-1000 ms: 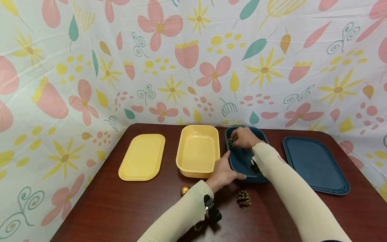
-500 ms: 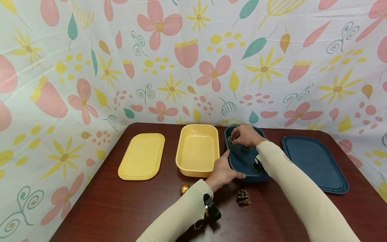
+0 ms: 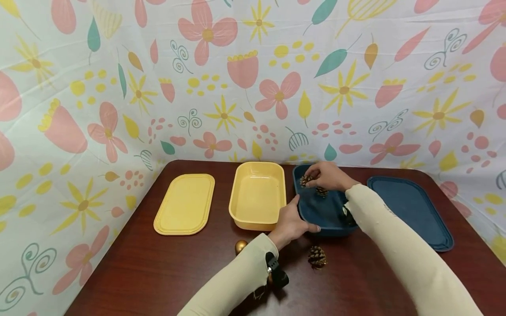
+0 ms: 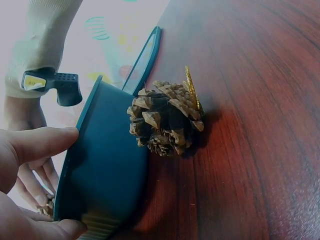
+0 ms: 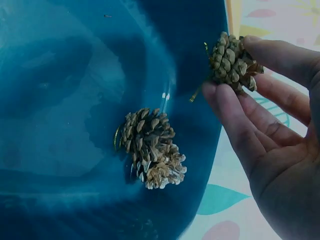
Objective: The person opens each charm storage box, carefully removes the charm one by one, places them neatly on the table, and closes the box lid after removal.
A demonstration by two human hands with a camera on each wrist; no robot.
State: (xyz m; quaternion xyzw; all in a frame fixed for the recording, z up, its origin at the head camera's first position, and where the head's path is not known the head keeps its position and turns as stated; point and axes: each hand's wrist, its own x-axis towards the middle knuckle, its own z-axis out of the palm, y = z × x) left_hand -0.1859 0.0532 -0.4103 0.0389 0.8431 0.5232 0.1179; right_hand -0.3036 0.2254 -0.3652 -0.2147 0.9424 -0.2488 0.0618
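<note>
At the far left part of the dark blue box [image 3: 324,215], my right hand [image 3: 330,176] pinches a pine cone [image 5: 231,64] between thumb and fingertips. A gold thread hangs from this cone in the right wrist view. Below it, a second pine cone [image 5: 150,142] lies on the box floor. My left hand [image 3: 291,223] holds the box's near left corner, its thumb [image 4: 50,142] at the rim. On the table just in front of the box sits another pine cone [image 3: 317,257] with a gold loop.
A yellow box [image 3: 257,197] stands left of the blue one, with a yellow lid [image 3: 185,204] farther left. The blue lid [image 3: 411,213] lies to the right. Next to my left sleeve is a gold ball [image 3: 240,246]. A patterned cloth [image 3: 237,87] hangs behind the table.
My right hand and forearm have shifted a little to the right with the pinched pine cone, and more of the cone in the box shows. The left hand stays at the corner.
</note>
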